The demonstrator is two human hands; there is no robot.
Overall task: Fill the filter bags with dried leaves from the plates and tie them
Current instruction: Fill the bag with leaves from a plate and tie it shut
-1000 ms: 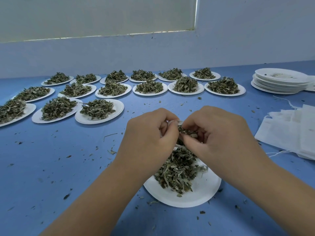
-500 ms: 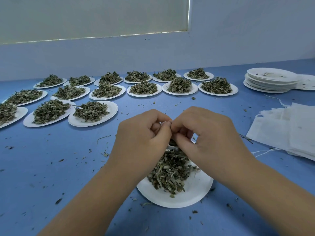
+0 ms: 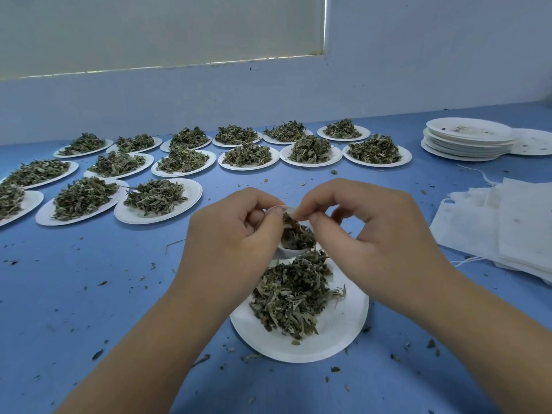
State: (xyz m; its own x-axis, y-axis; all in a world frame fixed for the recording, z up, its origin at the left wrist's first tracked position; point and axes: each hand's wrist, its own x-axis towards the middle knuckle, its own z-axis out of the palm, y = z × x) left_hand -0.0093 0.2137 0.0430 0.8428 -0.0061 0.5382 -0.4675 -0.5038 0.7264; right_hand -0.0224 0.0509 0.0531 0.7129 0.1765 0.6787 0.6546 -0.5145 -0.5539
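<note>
- So, which step is being done in the head view?
- A filter bag is being filled. It is held up just above the near plate, between the two hands. One side of its mouth is pinched by the curled fingers of the left hand. The other side looks pinched by the thumb and first finger of the right hand. Some dried leaves are seen poking out of the top.
- What is needed next?
- Most likely those leaves should be pushed down, more taken from the pile on the plate, and then the top tied shut.
- And what is around it?
- A blue table dotted with crumbs is seen. Many full plates are set at the back left, empty plates are stacked at the back right, and flat bags are piled on the right. A pale wall with a blind is seen behind
</note>
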